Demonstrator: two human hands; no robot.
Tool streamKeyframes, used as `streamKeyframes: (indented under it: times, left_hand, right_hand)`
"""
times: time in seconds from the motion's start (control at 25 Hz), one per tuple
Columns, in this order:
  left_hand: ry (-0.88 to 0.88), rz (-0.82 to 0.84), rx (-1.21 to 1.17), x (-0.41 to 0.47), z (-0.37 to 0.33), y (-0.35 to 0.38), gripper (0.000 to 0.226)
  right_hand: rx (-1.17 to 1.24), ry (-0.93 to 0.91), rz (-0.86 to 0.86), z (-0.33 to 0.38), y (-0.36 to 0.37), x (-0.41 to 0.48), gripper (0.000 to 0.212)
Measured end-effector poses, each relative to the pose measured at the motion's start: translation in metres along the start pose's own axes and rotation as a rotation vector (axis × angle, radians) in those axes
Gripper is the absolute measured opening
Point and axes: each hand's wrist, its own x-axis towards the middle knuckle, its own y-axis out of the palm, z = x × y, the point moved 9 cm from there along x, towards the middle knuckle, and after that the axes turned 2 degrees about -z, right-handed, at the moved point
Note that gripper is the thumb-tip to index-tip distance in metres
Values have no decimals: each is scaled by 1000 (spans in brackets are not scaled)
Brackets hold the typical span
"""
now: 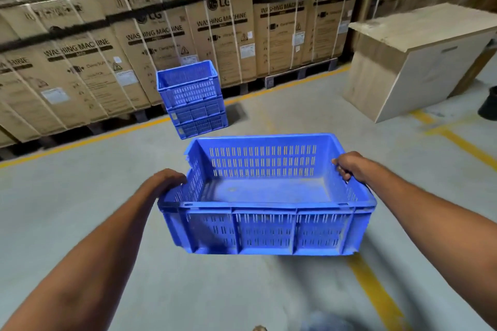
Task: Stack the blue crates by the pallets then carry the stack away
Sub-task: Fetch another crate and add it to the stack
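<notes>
blue plastic, slotted walls, flat scuffed bottom, nothing inside: the carried crate (266, 196) is up off the floor and out in front of the person, a touch tilted, held level enough. left hand (168, 179) has its grip closed over the left short rim, right hand (347, 165) has fingers curled tight around the right rim, both arms stretched forward. so this reads as the carry-in leg of the stacking step, not the carry-away yet. ahead stands the blue stack (192, 99), three crates by the look of it (the top one open and empty), sitting on the grey floor (80, 196) just beside the yellow line (107, 137) and the pallets (301, 72) loaded with washing machine cartons (220, 35). next move, by my reckoning: close the gap, lift this one above the top rim, square its corners to the stack and lower it so it seats. stack and crate are well apart now. off right, a pale wooden box (419, 59), out of the path.
</notes>
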Motion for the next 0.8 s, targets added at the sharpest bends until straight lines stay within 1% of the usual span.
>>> streamKeyframes:
  times: [0.08,0.16,0.24,0.36,0.48,0.56,0.64,0.68,0.8]
  left_hand:
    - [48,-127,32,21,-14,-30,25]
    - [58,-233,101,39,-25,-51,30]
    - [68,-302,129,66,-33,-60,32]
    - [51,-404,88,126,-52,-79,36]
    - [25,-466,36,180,-83,-106,37]
    - [-18,-448,-18,212,-96,-123,36]
    - [-45,-409,-59,245,-104,-141,37]
    - [-58,-391,-81,263,-105,-151,37]
    - [-125,-340,-90,314,-101,-176,30]
  right_hand:
    - [-97,-86,-203,42,2,15,21]
    - [-181,-141,-319,82,9,32,23]
    - [-187,-189,-386,117,19,59,36]
    - [-227,-281,-420,178,36,110,40]
    - [-261,-332,-375,244,51,178,40]
    - [-310,-344,-270,290,64,220,35]
    - [-337,-376,-122,336,85,258,26]
    - [-332,-385,-44,357,98,277,26]
    - [-380,-403,67,408,139,323,25]
